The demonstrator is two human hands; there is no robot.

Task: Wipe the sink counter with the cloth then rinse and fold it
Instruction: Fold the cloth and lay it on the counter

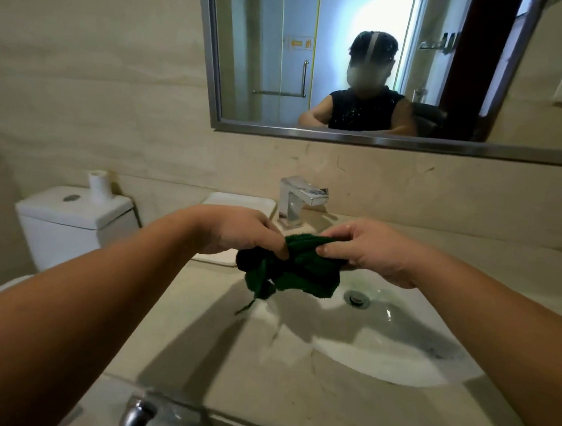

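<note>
- The cloth (306, 267), dark green and bunched, hangs in the air between both hands, above the back left part of the sink (395, 361) and just in front of the tap (302, 197).
- The left hand (239, 233) pinches the cloth's left end with curled fingers. The right hand (369, 251) grips the right end, thumb on top. Both are closed on the fabric and neither is free.
- A loose corner and a thin thread dangle from the bunch toward the basin.
- Holding it over the bowl rather than over the counter (278, 393) makes sense, since any drips fall into the sink and not onto the stone.
- With a hand at each end, the person is probably either wringing the cloth or pulling it open to fold. The picture does not settle which.
- No stream shows at the tap spout.
- The sink looks wet and glossy, with a faint green tint near the drain (357, 297). I see no standing pool, and I cannot tell whether the plug is up or down.
- A white tray (241, 202) sits left of the tap, and the left hand hides whatever may be on it.
- A paper roll (99, 185) stands on the toilet tank (75, 213), well away from the work.
</note>
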